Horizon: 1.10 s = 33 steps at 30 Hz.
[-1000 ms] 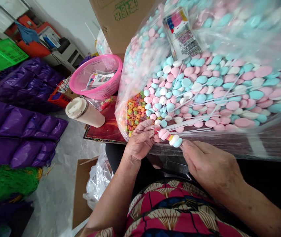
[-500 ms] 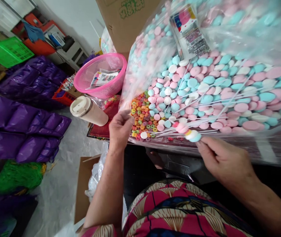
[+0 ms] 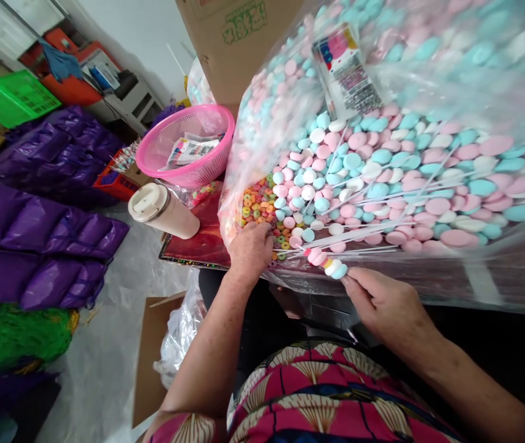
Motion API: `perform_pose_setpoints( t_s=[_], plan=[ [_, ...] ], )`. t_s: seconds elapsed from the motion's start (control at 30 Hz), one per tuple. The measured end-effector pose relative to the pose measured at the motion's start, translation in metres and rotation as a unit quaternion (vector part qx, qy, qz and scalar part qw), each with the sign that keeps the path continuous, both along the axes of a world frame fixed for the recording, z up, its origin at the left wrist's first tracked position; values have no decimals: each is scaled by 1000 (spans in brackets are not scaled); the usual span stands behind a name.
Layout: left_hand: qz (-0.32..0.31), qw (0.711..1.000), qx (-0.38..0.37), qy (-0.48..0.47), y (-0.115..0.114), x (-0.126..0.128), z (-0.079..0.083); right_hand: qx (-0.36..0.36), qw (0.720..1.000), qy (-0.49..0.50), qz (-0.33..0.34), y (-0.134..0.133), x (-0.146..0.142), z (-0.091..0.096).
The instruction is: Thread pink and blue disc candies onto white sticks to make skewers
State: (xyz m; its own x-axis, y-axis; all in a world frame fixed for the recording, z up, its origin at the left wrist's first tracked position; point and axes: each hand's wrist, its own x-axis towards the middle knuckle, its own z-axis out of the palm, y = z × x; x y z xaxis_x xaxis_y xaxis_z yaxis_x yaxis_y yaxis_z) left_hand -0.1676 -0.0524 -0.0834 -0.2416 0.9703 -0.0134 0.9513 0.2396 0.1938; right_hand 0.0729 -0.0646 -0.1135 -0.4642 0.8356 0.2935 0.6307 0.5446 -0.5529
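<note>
A big clear plastic bag (image 3: 262, 141) lies open before me, full of pink, blue and white candy discs (image 3: 382, 172), with small coloured candy rings (image 3: 257, 206) heaped at its near left corner. My left hand (image 3: 249, 249) rests fingers-down on the rings, curled as if pinching; what it holds is hidden. My right hand (image 3: 382, 304) pinches the end of a thin white stick (image 3: 359, 243) threaded with a few candies (image 3: 329, 261). Several more white sticks lie across the discs.
A pink plastic basket (image 3: 189, 144) with printed packets stands at the back left, a beige lidded cup (image 3: 161, 212) lies beside it on a dark red tray (image 3: 198, 243). A cardboard box (image 3: 239, 43) stands behind. Purple bags (image 3: 45, 221) cover the floor on the left.
My left hand left the stick, rose to the bag's left edge, then dropped onto the coloured rings. My right hand kept the stick, swinging it right and back.
</note>
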Motion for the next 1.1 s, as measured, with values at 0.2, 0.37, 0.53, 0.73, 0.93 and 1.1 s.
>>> perform_pose_setpoints(
  t_s=[0.2, 0.37, 0.53, 0.73, 0.93, 1.1],
  plan=[
    [7, 994, 42, -99, -2, -12, -4, -18, 1000, 17, -8, 2, 0, 5],
    [-27, 998, 9, -52, 0, -7, -1, -22, 1000, 20, -5, 2, -1, 7],
    [5, 1000, 1, -17, 8, -4, 0, -31, 999, 17, -2, -1, 1, 5],
    [71, 909, 148, -383, -5, 7, 2, -29, 999, 37, -1, -2, 0, 6],
    [98, 799, 146, -575, -19, 48, 3, 8, 999, -29, -10, -3, -7, 10],
    [150, 772, 174, -592, -20, 52, -11, 13, 998, -60, -8, -7, -3, 9]
  ],
)
